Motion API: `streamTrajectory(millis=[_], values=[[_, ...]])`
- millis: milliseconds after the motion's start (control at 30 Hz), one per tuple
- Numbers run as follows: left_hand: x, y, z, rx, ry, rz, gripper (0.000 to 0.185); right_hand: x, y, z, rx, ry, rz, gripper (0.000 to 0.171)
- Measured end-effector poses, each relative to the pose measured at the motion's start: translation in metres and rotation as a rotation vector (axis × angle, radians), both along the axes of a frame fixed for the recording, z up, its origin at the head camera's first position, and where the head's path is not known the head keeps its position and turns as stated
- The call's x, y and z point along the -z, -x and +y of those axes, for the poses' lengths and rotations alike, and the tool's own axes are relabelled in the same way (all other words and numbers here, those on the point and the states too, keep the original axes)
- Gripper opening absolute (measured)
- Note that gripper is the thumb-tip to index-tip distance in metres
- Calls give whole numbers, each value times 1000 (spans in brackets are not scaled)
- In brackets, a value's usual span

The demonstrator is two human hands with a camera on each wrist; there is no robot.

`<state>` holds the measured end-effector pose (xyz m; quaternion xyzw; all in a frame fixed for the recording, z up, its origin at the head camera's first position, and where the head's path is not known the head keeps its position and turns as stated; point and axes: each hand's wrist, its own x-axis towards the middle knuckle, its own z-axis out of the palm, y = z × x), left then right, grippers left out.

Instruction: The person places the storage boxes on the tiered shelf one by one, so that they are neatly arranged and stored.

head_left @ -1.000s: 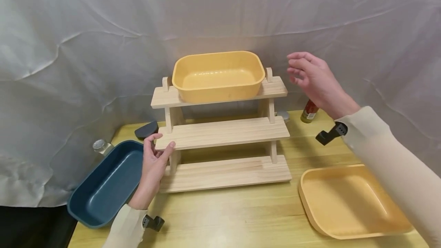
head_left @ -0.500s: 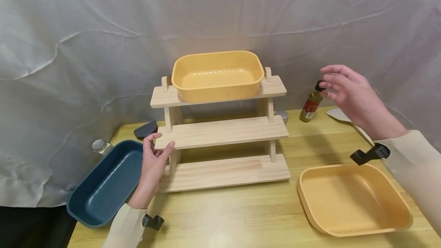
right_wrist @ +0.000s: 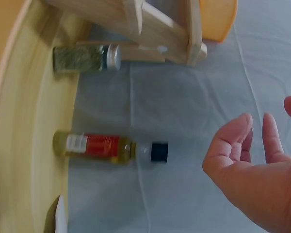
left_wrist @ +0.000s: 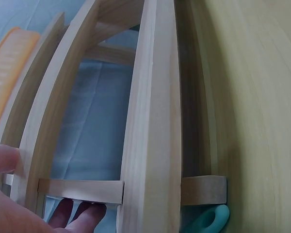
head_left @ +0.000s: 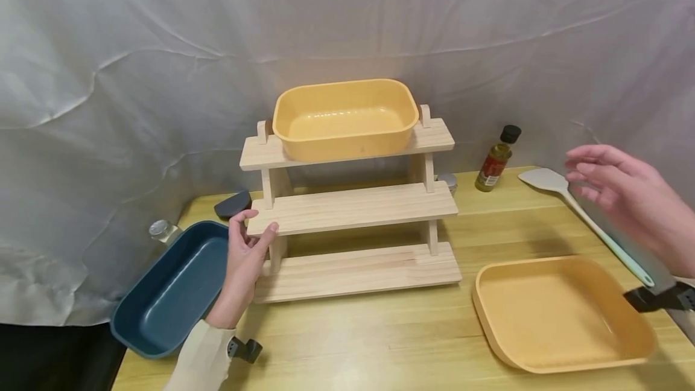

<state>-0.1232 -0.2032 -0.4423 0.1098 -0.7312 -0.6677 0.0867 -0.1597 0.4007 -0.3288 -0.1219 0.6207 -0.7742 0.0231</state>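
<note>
A three-tier wooden display stand (head_left: pixel 358 210) stands on the table with a yellow bin (head_left: pixel 347 148) on its top tier. My left hand (head_left: pixel 243 264) holds the left end of the middle tier. In the left wrist view its thumb lies on the board while other fingers (left_wrist: pixel 89 216) reach under by the side support. Off to the right, my right hand (head_left: pixel 632 201) hovers with loosely bent fingers and nothing in them. Nearest to it in the head view is a spatula (head_left: pixel 586 216) with a pale head and mint handle. An oil bottle (head_left: pixel 493 168) stands upright left of the spatula.
A second yellow bin (head_left: pixel 559 318) sits at the front right, a dark blue bin (head_left: pixel 174 294) at the left. Behind the stand's right side is a spice jar (right_wrist: pixel 82 58). A clear-capped jar (head_left: pixel 158 229) and a dark grey item (head_left: pixel 233 205) are at the back left.
My right hand has moved right and downward, away from the stand, past the oil bottle, uncovering the bottle and the spatula. My left hand keeps its hold on the middle tier.
</note>
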Motion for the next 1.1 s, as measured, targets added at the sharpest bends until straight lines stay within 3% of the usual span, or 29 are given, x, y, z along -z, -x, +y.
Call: streamTrajectory(millis=[233,367,600,800,900,1100], values=[[-1,1,0,-3,3,5,57,26,-24,41,53,-61,50,43],[-1,2,1,-1,5,4,56,50,-31,74,13,-51,88,51],[0,0,1,-12,4,2,56,102,-41,130,-248,29,187,67],[-1,0,0,-13,15,-1,56,141,-55,162,-394,85,245,80],[-1,0,0,-10,15,-11,56,156,-65,169,-398,53,263,80],[-1,0,1,-7,6,-17,57,175,-86,169,-207,-182,214,76]])
